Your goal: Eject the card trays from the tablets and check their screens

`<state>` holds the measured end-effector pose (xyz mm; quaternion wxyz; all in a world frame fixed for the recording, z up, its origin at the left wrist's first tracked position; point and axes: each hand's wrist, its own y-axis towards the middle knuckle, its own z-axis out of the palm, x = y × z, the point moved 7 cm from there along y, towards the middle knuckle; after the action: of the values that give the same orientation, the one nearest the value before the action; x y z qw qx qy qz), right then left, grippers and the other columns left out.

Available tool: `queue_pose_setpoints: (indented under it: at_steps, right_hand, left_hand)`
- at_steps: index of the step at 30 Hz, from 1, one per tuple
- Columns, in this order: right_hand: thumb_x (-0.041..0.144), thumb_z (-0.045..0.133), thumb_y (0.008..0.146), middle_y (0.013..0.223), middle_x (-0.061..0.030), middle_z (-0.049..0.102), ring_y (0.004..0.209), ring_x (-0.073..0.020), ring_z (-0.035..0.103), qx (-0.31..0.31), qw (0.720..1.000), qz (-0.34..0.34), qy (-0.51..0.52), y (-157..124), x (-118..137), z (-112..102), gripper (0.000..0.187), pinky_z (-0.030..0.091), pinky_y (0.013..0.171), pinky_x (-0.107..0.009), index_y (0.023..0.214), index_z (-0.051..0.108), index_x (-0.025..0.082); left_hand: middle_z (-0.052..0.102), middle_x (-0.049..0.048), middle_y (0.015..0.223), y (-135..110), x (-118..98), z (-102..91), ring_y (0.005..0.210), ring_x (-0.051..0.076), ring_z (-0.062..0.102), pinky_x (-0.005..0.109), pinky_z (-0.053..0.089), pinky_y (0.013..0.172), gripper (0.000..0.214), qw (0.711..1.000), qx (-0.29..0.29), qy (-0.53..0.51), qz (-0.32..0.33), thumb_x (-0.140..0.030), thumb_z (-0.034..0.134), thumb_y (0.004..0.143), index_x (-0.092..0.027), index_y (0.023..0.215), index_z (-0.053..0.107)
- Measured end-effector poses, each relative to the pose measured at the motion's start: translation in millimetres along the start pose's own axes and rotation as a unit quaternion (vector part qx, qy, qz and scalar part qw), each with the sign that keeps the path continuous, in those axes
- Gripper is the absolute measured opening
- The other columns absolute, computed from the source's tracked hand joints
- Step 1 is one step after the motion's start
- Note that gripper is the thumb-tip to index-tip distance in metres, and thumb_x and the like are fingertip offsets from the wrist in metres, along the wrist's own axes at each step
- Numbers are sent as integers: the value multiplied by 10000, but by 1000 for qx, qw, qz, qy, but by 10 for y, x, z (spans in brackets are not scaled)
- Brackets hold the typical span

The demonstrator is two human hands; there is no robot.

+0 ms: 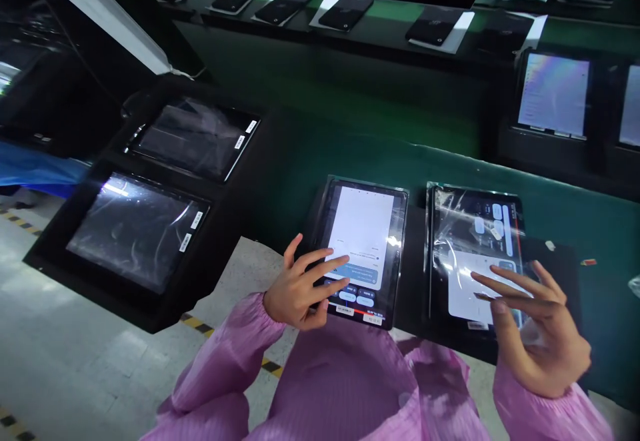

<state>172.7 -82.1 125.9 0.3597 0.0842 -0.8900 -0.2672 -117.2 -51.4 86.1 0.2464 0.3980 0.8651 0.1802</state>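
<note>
Two tablets lie side by side on the green bench in front of me. The left tablet [367, 224] shows a white lit screen with blue buttons low down. My left hand [304, 286] rests on its lower left corner, fingers spread, fingertips touching the screen. The right tablet [477, 234], wrapped in clear plastic film, shows a lit screen too. My right hand [533, 324] hovers over its lower right part, fingers stretched out and apart, holding nothing.
A black stand at the left carries two dark film-covered tablets [135, 231] [195, 136]. Two lit tablets [554, 93] stand at the back right. Several dark devices [345, 11] lie on the far conveyor. A lamp bar [107, 11] hangs upper left.
</note>
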Motion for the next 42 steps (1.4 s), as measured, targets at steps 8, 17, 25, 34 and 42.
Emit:
queue_pose_setpoints:
  at_steps: [8,17,25,34,42]
  right_hand:
    - [188,601,812,874,-58,724,1000,-308,668,-38,998,48,-12,-306,-162,-177,93,322,1063,-677,828,519,227]
    - [206,484,877,930,-69,727,1091,-296,630,-65,994,46,-79,-410,-537,-431,57,260,1073,-683,848,442,231]
    - [208,383,931,1198,-70,665,1299,-236,467,104,984,-5,-143,273,-961,-182,54,168,1144,-615,893,401,242]
    - [259,362,958,1138,-68,665,1254,-245,504,179,971,-11,-156,586,-1191,90,109,131,1160,-615,863,411,238]
    - [354,379,951,926,-48,647,1091,-253,597,149,980,-4,-131,573,-1259,66,193,185,1128,-634,842,479,230]
  left_hand:
    - [702,-20,1183,-117,-368,285,1102,215,586,508,42,1191,375,998,23,-23,57,-327,451,767,-298,1056,688]
    - [705,13,1175,-70,-324,290,1109,221,586,493,51,1194,348,998,32,-23,49,-333,461,829,-285,1077,701]
    - [746,10,1051,-52,-318,282,1043,207,610,456,78,1200,322,999,15,-35,22,-325,479,836,-296,1055,713]
    - [751,-8,1037,-35,-314,283,1009,184,621,444,56,1207,283,998,52,1,25,-308,497,831,-299,1005,721]
    - [707,-30,1164,-106,-368,323,1081,187,592,493,35,1212,274,995,80,9,57,-282,501,846,-284,1027,706]
